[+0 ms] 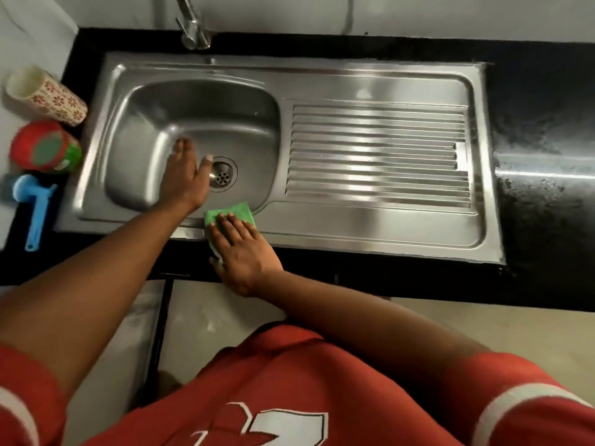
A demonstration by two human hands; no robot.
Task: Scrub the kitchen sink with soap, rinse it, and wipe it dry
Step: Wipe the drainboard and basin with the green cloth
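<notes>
Sink sat in the black bench, with the basin toward the bench's left end and the ribbed drainboard to its right. Tap stood at the back edge, behind the basin. Steel looked clean, with no foam visible. Green cloth lay on the sink's front rim, just right of the basin's front-right corner, near the bench's front edge. Right hand lay flat on top of the cloth, fingers straight and slightly spread, pressing rather than gripping; the thumb sat at the cloth's near-left edge. Left hand reached into the basin, fingers straight and together, thumb out, holding nothing. Its thumb tip was just beside the drain. The hand was motion-blurred, so I couldn't tell whether it touched the basin floor. Three items stood in a row off the sink's left edge: a flower-patterned cup furthest back, a red and green jar in the middle, and a blue handled tool nearest the front, lying with its handle toward the front edge. The bench surface right of the sink showed streaky wet-looking marks. Red shirt filled the bottom of the view.
</notes>
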